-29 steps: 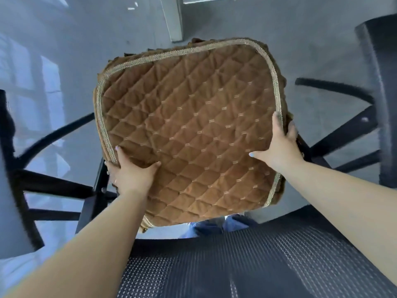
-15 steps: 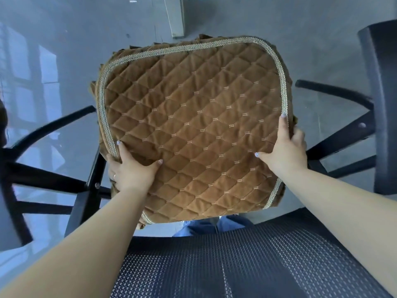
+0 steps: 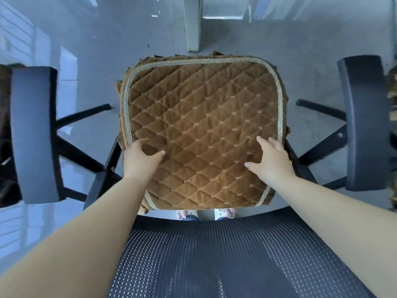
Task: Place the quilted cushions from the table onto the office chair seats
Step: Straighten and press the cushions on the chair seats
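Observation:
A brown quilted cushion with pale braided trim lies level between the armrests of a black office chair, covering the seat. My left hand grips its near left edge, thumb on top. My right hand rests flat on the cushion's near right part, fingers spread. The chair's mesh backrest fills the bottom of the view, and I reach over it.
The left armrest and the right armrest flank the cushion. Black chair base legs spread over the glossy grey floor. A white post stands ahead. Something brown shows at the far right edge.
The cushion came down from a raised, tilted hold to lie flat over the seat. My right hand shifted from gripping the edge to lying on top. The view tipped further down.

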The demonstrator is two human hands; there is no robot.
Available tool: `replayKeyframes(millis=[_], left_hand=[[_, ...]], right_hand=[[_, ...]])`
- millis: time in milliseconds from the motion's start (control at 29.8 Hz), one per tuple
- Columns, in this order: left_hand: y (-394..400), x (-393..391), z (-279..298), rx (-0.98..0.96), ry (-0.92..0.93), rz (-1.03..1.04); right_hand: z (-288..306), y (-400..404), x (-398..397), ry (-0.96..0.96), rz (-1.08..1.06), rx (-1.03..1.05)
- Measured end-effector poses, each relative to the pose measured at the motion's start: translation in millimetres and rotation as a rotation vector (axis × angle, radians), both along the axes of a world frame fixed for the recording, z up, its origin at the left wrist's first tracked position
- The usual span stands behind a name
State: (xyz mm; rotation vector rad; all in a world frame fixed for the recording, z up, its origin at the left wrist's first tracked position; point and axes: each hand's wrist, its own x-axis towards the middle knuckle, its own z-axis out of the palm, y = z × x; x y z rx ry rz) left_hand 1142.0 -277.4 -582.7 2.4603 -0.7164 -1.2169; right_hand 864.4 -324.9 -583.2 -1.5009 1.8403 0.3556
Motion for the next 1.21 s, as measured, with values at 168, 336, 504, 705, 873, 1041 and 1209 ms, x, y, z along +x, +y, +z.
replayKeyframes(millis=[168, 336, 504, 705, 873, 1041, 1209], left_hand=[[16.1, -7.5, 79.7, -0.175, 0.193, 0.204], [42.7, 3.6, 157.1, -0.306, 0.230, 0.355], [91.4, 54.1, 241.7, -0.439, 0.140, 0.469], [183.4, 128.1, 332.5, -0.602, 0.014, 0.619], [279.7, 182.5, 367.1, -0.667, -0.079, 0.737], [366.8, 246.9, 394.9, -0.705, -0.112, 0.749], [425.0, 305.5, 415.7, -0.743, -0.118, 0.703]], right_hand=[[68.0, -3.2, 31.5, -0.262, 0.008, 0.035], [142.2, 0.2, 82.2, -0.380, 0.138, -0.081], [234.5, 14.7, 154.2, -0.566, 0.305, -0.192], [319.6, 70.5, 256.3, -0.707, 0.539, -0.238], [360.8, 145.3, 334.5, -0.805, 0.676, -0.251], [386.9, 226.5, 406.7, -0.840, 0.725, -0.246], [395.5, 281.7, 464.8, -0.840, 0.725, -0.254]])
